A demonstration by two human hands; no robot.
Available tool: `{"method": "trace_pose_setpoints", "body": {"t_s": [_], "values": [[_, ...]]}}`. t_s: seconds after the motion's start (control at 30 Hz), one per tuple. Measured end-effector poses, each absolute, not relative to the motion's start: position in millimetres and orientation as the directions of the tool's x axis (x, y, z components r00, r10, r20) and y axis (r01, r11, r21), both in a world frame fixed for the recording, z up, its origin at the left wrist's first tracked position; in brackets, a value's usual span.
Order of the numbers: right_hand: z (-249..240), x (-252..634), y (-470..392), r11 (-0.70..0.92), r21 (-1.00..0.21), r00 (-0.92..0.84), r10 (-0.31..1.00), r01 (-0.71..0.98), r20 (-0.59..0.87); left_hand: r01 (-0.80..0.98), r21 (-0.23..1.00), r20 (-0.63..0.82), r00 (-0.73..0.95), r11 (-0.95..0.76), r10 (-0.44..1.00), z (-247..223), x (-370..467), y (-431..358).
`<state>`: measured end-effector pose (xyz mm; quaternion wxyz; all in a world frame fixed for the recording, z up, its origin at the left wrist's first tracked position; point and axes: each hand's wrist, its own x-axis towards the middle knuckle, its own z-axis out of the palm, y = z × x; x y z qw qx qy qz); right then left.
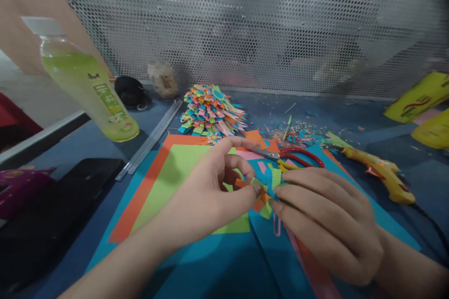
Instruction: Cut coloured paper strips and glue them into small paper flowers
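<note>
The left hand (224,187) and the right hand (326,219) meet over the coloured sheets (189,182), their fingertips pinching a small paper piece (271,180) of blue, green and orange strips between them. A pink clip (277,225) hangs just below it. Scissors (298,154) with red handles lie right behind the fingers, near a yellow glue gun (382,173) with an orange light showing and a black cord. Farther back stands a fringed paper pile (212,110), with scraps (305,133) strewn to its right. At the left, a bottle (87,84) of yellow-green liquid has a white cap; its green label carries pale characters, too small to read for certain, and there is small dark lettering above. Clear sticks (150,140) lie beside it, and a black phone (59,215) is nearer. On the far right, two yellow packs (419,98) bear dark print and a red swoosh; their wording cannot be read.
</note>
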<state>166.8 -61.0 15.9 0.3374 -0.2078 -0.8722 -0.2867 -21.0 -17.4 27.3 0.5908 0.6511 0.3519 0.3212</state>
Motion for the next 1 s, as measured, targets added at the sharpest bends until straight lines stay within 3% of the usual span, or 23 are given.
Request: {"method": "trace_pose_setpoints", "body": {"t_s": [1.0], "values": [[12.4,164.7,-59.8,0.741,0.371,-0.66,0.127,0.559,0.741,0.06,0.998,-0.002,0.552,-0.037,0.834,25.2,-20.0,-17.6]]}}
